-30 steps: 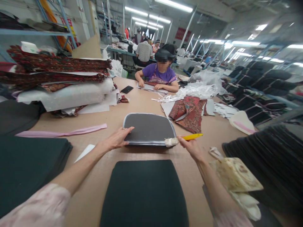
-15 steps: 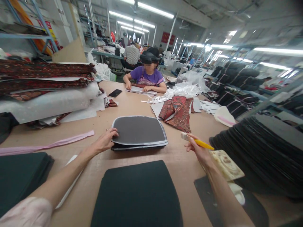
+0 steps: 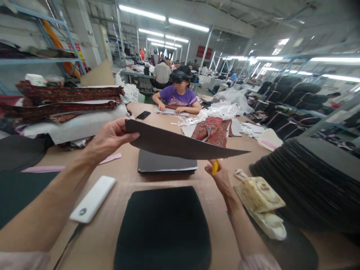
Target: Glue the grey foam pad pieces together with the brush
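Observation:
My left hand (image 3: 114, 137) pinches the left end of a thin dark grey sheet (image 3: 180, 144), which hangs tilted in the air with its pointed corner reaching to the right. Below it lies a stack of similar grey sheets (image 3: 165, 163) with pale edges. My right hand (image 3: 221, 176) is closed around a brush with a yellow handle (image 3: 215, 167), just under the sheet's right part; the brush head is hidden. Closer to me, a dark green-black panel (image 3: 164, 225) rests flat on the table.
A cream, stained container (image 3: 263, 195) stands at right, beside a tall stack of dark panels (image 3: 303, 180). A white power bank (image 3: 94, 198) with a cable lies at left. Patterned fabric (image 3: 212, 131) and a phone (image 3: 143, 114) lie farther back. Across the table, a person (image 3: 178, 95) handles fabric.
My left hand has lifted the top grey sheet off the stack, up and toward me. My right hand with the brush has moved left toward the stack. The white power bank has come into fuller view.

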